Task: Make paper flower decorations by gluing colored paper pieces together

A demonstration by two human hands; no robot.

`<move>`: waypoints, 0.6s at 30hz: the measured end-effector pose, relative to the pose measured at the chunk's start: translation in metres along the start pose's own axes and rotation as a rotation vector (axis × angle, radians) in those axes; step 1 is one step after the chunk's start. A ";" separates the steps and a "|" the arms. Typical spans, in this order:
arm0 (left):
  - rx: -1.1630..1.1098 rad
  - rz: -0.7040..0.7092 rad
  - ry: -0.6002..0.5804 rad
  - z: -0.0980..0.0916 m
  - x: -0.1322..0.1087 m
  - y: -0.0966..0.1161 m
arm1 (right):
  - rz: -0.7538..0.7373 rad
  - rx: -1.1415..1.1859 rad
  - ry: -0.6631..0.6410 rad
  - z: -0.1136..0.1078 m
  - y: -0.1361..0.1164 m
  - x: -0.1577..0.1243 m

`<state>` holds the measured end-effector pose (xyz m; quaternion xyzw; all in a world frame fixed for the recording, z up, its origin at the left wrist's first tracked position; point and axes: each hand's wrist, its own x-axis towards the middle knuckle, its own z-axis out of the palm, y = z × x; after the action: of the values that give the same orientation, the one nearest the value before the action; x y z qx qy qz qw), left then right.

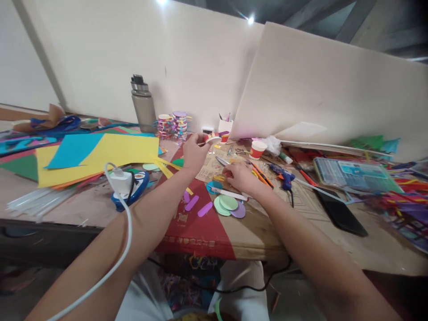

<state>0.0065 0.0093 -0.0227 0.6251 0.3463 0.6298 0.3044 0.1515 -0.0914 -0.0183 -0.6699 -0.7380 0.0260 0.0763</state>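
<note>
My left hand point(196, 154) is closed around a small paper cup point(212, 139), which is tipped on its side and has coloured bits on it. Low over the table, my right hand point(241, 176) has its fingers bent together beside small yellow paper pieces point(219, 178); whatever is between the fingertips is hidden. The blades of scissors point(220, 161) show just beyond that hand. Nearer to me lie a white pen point(230, 193), green paper discs point(228, 203), a purple disc point(238, 210) and purple paper strips point(205, 209).
Two decorated cup stacks point(164, 126) stand near a grey bottle point(143, 104). Right of my hands are a red-and-white cup point(257, 150), a blue glue gun point(283, 176), a phone point(341, 211) and a plastic case point(356, 174). A white cable point(129, 227) crosses my left forearm.
</note>
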 end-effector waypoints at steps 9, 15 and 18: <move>0.004 -0.004 -0.041 0.002 -0.003 0.001 | 0.005 -0.099 -0.011 0.014 0.001 0.003; 0.009 -0.025 -0.089 0.003 -0.004 -0.006 | 0.017 -0.070 0.078 0.021 0.002 0.007; -0.101 -0.110 -0.123 0.006 -0.005 -0.009 | 0.071 0.101 0.125 0.019 0.010 0.007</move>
<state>0.0122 0.0106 -0.0333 0.6264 0.3285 0.5894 0.3904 0.1577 -0.0824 -0.0375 -0.6912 -0.7055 0.0238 0.1548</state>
